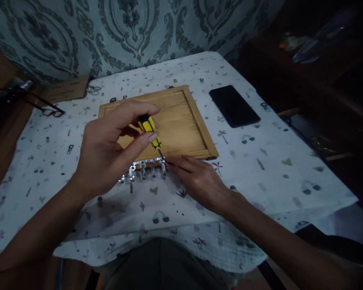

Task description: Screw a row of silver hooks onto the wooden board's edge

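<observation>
My left hand (109,147) is closed round the yellow and black handle of a small screwdriver (150,131), whose tip points down at the right end of a metal hook rack (143,168). The rack lies along the near edge of a wooden panel (181,121) with a raised frame. My right hand (199,179) rests on the cloth beside the rack, its fingertips pinched at the rack's right end right by the screwdriver tip. What those fingers hold is too small to make out.
A patterned white tablecloth (275,169) covers the table. A black phone (234,105) lies to the right of the panel. Red glasses (50,109) and a piece of cardboard (68,89) sit at the back left. A patterned wall (133,28) stands behind.
</observation>
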Demonstrator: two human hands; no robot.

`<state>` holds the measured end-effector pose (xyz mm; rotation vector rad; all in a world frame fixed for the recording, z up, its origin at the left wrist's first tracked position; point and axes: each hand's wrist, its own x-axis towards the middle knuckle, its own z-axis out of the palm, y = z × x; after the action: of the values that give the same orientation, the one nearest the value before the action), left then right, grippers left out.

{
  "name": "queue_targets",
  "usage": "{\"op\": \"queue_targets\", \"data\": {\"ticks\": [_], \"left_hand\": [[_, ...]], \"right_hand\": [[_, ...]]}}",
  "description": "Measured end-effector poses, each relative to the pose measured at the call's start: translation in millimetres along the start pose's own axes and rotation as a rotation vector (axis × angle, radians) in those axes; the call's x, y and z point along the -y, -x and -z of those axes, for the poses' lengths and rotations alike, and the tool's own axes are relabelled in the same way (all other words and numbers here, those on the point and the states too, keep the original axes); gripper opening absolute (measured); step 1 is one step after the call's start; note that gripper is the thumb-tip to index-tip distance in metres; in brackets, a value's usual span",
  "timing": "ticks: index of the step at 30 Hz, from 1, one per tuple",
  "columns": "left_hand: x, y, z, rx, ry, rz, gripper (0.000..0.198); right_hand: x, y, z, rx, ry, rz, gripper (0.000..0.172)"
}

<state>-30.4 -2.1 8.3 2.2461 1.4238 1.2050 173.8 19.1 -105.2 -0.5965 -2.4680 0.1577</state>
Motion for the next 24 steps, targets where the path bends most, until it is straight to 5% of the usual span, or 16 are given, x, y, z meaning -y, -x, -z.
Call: {"op": "queue_targets", "data": {"ticks": [24], "left_hand": [[-1.5, 6.4, 0.9, -0.025, -0.033, 0.043, 0.035]], "right_hand": [[-0.9, 1.1, -0.4, 0.004, 0.055, 0.037, 0.041]]}}
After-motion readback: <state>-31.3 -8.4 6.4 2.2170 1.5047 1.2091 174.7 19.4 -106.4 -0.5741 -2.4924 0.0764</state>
